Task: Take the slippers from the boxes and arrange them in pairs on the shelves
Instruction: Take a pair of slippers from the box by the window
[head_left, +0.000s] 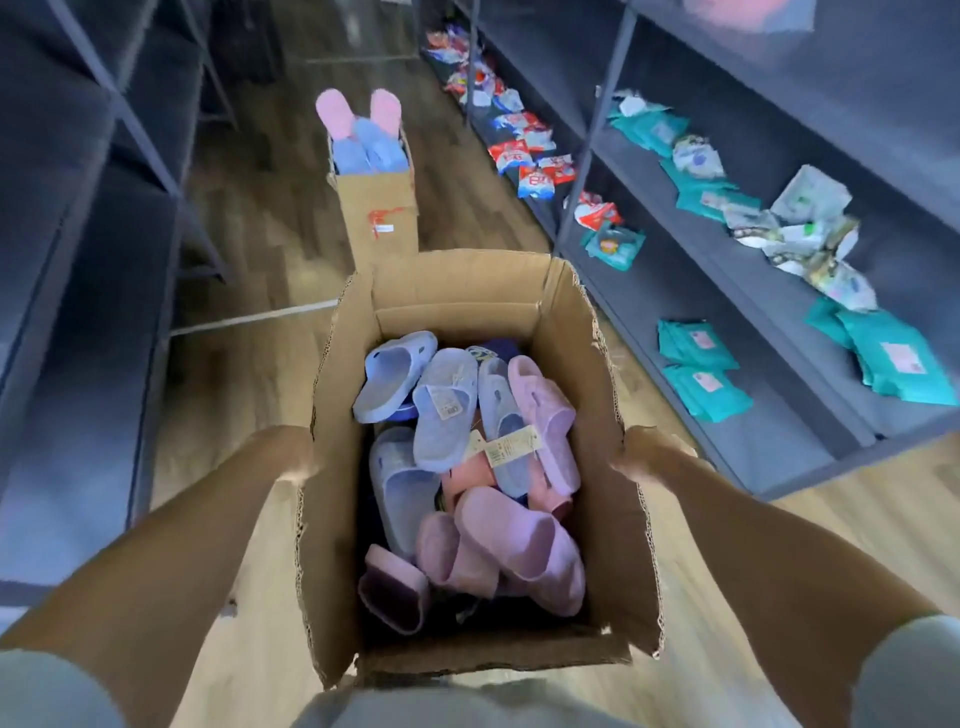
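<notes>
Item: slippers (467, 467), loose lot, not yet paired. Pale blue ones toward the far and left part of the heap, pink and lilac ones toward the near and right. Paper tags (511, 447) show on several. Most lie lengthwise, running away from the person; a few cross the others.

Container: near box (602, 364), open-topped brown cardboard, flaps up, long axis pointing down the aisle. The heap sits low inside, well under the rim.

Hands: left hand (296, 460) against the outside of the left wall, right hand (641, 457) against the outside of the right wall, about level with each other. Both touch the cardboard. The fingertips are blurred or hidden behind the flaps, so whether they curl round the edge or press flat cannot be told.

Key relation: the slippers lie between the two hands, inward of and below each, with a wall standing between. The blue ones are nearer the left hand, the pink nearer the right. A pick would likely need one hand to leave its wall and come over the rim.

Surroundings: far box (382, 208) up the aisle, pink and blue slippers upright in it. Right shelves (727, 291) carry teal packets (696, 364). Left shelves (104, 208) are dark. Wooden floor (260, 208).
</notes>
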